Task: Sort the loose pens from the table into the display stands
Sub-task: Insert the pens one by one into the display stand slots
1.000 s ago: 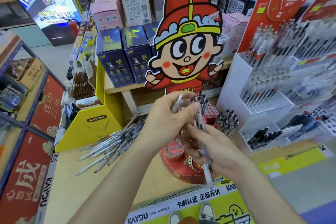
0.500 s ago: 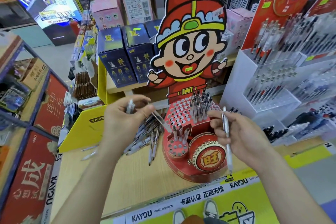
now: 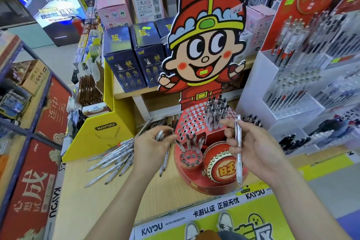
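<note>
Pens (image 3: pixel 113 159) lie loose beside the stand (image 3: pixel 191 122). My left hand (image 3: pixel 153 149) pinches a pen (image 3: pixel 160 135); my right hand (image 3: pixel 257 148) grips a second pen (image 3: pixel 238 142) upright.

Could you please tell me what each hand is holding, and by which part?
The right hand grips a white pen by its upper half. The left hand pinches a second pen in its fingers; the held part is hidden.

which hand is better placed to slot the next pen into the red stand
Right, probably: the right hand holds a white pen upright beside the red stand; the left hand grips another pen sideways.
</note>
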`<state>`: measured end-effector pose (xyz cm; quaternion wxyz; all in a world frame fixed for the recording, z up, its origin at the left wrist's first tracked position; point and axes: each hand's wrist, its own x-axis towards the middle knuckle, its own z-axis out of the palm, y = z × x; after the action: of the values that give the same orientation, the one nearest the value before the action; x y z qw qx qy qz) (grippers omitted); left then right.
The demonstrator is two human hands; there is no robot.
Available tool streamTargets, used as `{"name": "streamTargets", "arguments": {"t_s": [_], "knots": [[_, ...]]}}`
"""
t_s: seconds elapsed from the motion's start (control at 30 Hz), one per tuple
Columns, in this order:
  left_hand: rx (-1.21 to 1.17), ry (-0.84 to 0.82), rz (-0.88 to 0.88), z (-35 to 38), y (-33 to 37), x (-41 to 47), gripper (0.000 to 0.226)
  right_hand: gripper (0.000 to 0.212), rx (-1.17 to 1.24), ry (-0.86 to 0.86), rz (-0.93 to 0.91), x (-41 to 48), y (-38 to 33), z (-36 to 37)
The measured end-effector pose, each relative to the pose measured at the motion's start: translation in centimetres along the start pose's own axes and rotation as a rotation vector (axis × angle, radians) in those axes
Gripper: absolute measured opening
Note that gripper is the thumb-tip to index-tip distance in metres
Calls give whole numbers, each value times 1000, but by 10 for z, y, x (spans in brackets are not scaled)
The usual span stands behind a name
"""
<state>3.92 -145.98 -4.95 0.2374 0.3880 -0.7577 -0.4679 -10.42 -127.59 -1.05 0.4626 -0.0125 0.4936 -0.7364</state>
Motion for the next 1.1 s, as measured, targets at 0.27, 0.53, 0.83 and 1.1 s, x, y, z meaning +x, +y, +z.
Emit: {"name": "streamTargets", "arguments": {"t_s": [0.27,0.53,0.83,1.1], "knots": [[177,-80,81,11,-19,-2,17,34,98,-34,0,0,2,0],[387,-154,346,19,-14,5,18,34,46,-85,-66,-2,4,6],[295,-219,91,18,-11,2,15,28,74,-54,-62,-3,6,9],[-884,-84,-453,-7,12,4,34,32,-142,-143,17,-9,7,11]]}}
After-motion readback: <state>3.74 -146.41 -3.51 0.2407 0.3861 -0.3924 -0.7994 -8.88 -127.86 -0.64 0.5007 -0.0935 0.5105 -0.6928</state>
